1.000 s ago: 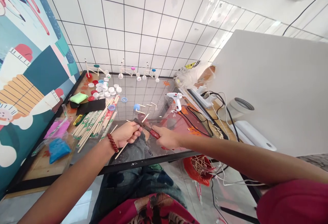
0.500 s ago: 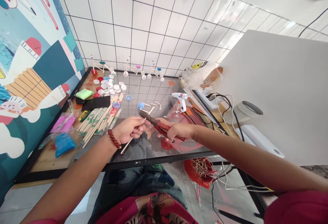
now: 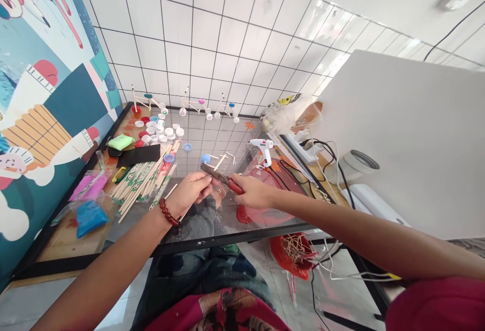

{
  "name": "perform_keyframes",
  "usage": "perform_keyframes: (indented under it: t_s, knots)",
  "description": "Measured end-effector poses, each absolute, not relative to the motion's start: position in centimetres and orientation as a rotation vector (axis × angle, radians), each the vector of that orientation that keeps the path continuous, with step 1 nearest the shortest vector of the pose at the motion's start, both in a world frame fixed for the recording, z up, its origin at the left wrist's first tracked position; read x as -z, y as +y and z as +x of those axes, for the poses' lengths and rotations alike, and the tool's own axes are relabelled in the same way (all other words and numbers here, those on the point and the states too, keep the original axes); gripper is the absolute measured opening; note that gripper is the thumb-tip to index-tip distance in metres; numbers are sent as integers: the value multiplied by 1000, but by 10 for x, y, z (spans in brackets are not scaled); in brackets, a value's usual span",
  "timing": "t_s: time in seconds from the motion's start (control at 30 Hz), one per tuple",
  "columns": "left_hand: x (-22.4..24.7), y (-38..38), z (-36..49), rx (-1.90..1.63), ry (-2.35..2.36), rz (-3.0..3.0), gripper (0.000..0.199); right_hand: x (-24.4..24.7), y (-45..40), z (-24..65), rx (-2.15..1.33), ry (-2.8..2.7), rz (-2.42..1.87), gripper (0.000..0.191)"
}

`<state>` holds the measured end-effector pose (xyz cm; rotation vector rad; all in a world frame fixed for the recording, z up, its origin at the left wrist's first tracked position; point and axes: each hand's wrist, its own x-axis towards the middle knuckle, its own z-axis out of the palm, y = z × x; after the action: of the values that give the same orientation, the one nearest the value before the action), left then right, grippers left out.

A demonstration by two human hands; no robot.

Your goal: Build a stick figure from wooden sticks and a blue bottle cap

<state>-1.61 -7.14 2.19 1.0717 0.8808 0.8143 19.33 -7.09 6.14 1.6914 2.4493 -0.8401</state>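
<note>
My right hand [image 3: 252, 190] is wrapped round the red handles of a pair of pliers [image 3: 216, 174], whose dark jaws point up and left. Fingers pinched together, my left hand [image 3: 193, 188] touches the area by the jaws. A thin wooden stick [image 3: 184, 215] shows below that hand; its upper part is hidden by the fingers. Just beyond the jaws lie a blue ball-like piece [image 3: 205, 158] with sticks at it and a few short cut sticks [image 3: 221, 161].
Wrapped chopsticks [image 3: 142, 182], bottle caps [image 3: 161, 131] and blue clay [image 3: 91, 218] lie left. Small stick models [image 3: 196, 106] stand at the back. A glue gun [image 3: 264, 150] with cables is to the right. A red bin [image 3: 278, 257] of sticks sits below.
The right hand has moved slightly left with the pliers, closer to the left hand. The held stick is now mostly hidden. The whole view has shifted a little.
</note>
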Motion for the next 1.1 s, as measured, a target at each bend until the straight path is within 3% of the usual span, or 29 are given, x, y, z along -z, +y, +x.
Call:
perform_keyframes:
  t_s: [0.33,0.7,1.03,1.1]
  knots:
    - [-25,-71,-12,-699,1034,1010,35,-55,-74,179,840,2301,1741,24]
    - [-22,-67,-8,-537,1227,952,35,-43,-74,171,1084,2139,1803,22]
    - [-29,-79,-4,-672,1299,996,33,-44,-76,171,878,2257,1802,19]
    - [-35,-83,-6,-741,1226,998,32,-55,-74,176,1010,2288,1775,18]
